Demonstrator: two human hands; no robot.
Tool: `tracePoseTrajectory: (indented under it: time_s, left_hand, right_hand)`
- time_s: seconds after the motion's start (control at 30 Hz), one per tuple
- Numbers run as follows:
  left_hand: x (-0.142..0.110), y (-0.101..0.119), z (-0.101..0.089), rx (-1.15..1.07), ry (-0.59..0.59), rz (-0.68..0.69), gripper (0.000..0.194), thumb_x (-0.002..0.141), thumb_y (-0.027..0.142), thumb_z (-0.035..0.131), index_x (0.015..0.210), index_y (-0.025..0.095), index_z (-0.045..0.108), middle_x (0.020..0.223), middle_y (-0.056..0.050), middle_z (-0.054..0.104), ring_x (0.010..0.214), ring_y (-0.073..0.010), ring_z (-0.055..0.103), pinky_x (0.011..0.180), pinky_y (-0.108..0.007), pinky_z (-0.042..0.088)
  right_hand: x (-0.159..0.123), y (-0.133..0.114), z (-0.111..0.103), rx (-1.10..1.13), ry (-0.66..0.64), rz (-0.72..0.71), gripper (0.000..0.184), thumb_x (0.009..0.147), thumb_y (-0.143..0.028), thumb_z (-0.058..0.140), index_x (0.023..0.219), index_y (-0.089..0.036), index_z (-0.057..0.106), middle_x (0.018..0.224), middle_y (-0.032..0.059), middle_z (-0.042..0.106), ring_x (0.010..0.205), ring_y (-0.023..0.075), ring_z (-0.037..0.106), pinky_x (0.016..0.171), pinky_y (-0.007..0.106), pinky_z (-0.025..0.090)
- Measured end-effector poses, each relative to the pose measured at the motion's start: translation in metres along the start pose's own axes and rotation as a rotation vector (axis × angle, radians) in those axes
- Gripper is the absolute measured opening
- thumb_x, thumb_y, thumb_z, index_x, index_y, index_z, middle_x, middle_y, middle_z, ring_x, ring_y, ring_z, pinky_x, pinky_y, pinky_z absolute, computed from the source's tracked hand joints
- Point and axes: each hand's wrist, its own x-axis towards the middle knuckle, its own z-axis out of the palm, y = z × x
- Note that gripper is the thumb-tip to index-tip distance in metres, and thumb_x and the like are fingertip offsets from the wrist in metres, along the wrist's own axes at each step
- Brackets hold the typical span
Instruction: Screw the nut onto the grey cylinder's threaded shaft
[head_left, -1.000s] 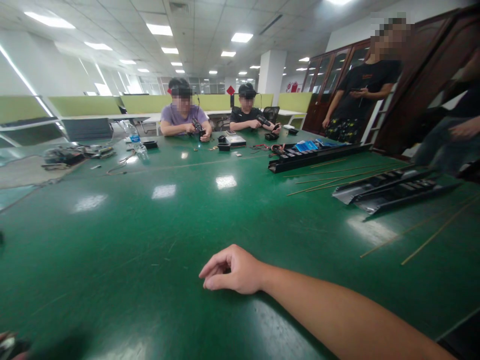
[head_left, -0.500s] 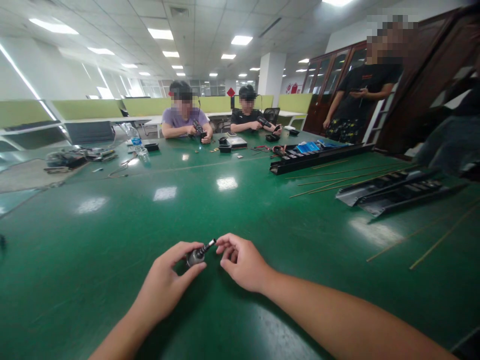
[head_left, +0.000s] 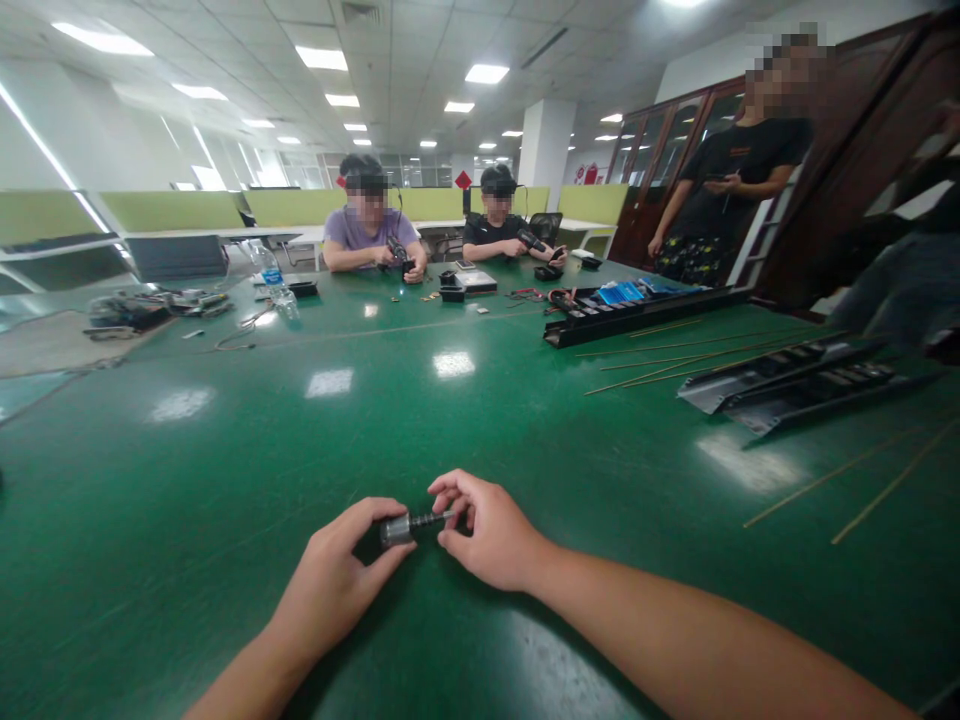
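Observation:
Between the thumb and fingers of my left hand (head_left: 341,560) is a small grey metal cylinder with a thin stepped shaft (head_left: 401,527), which looks like a drill gearbox with its spindle. It lies almost level, low over the green tabletop, with the shaft pointing right. My right hand (head_left: 484,530) is at the shaft's end, fingers loosely curled and the thumb apart from them. The shaft's tip reaches into the gap between that thumb and the fingers; whether they touch it I cannot tell.
Across the green table (head_left: 375,420), two seated people hold drill-like tools. On the right lie black metal channels (head_left: 810,385) and thin rods (head_left: 829,478). A water bottle (head_left: 274,280) and a pile of parts (head_left: 154,305) are at the far left. Another person stands by the cabinets.
My left hand has turned the grey part so its shaft swings from pointing up and right to nearly level. The shaft's tip now sits between my right thumb and fingers.

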Motion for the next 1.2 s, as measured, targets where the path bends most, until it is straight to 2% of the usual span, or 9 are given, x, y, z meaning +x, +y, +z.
tracePoseTrajectory:
  time_s: [0.4,0.7,1.0,1.2]
  left_hand:
    - [0.0013,0.0014,0.0053,-0.033,0.003,0.026,0.023,0.085,0.031,0.069,0.106,0.025,0.065,0.102,-0.001,0.072,0.093,-0.0163,0.070,0.084,-0.025,0.056]
    - [0.0016,-0.0032,0.0068,-0.031,-0.017,0.019,0.023,0.085,0.032,0.069,0.107,0.026,0.064,0.103,0.000,0.072,0.094,-0.0163,0.070,0.085,-0.025,0.056]
    - [0.0011,-0.0017,0.0091,-0.051,-0.029,0.015,0.024,0.085,0.030,0.070,0.108,0.026,0.065,0.104,0.000,0.072,0.095,-0.0157,0.069,0.087,-0.025,0.056]
    - [-0.0016,-0.0014,0.0104,-0.041,0.001,0.055,0.023,0.085,0.027,0.070,0.107,0.027,0.064,0.104,0.002,0.072,0.095,-0.0140,0.069,0.087,-0.023,0.055]
  right_hand:
    - [-0.0017,-0.0062,-0.0020,-0.028,-0.013,-0.025,0.037,0.071,-0.017,0.073,0.106,-0.022,0.064,0.093,0.0002,0.069,0.077,0.0143,0.063,0.070,0.026,0.048]
    - [-0.0007,-0.0074,-0.0017,-0.013,-0.037,-0.024,0.030,0.073,-0.018,0.072,0.102,-0.022,0.066,0.091,0.0008,0.070,0.079,0.0153,0.065,0.073,0.026,0.049]
    - [-0.0008,-0.0102,-0.0037,-0.118,-0.022,-0.074,0.019,0.077,-0.022,0.071,0.095,-0.021,0.073,0.088,0.0013,0.072,0.078,0.0158,0.064,0.071,0.026,0.046]
    - [0.0004,-0.0076,-0.0011,-0.111,-0.020,-0.040,0.015,0.077,-0.024,0.072,0.091,-0.021,0.075,0.084,0.0009,0.074,0.076,0.0155,0.065,0.068,0.026,0.044]
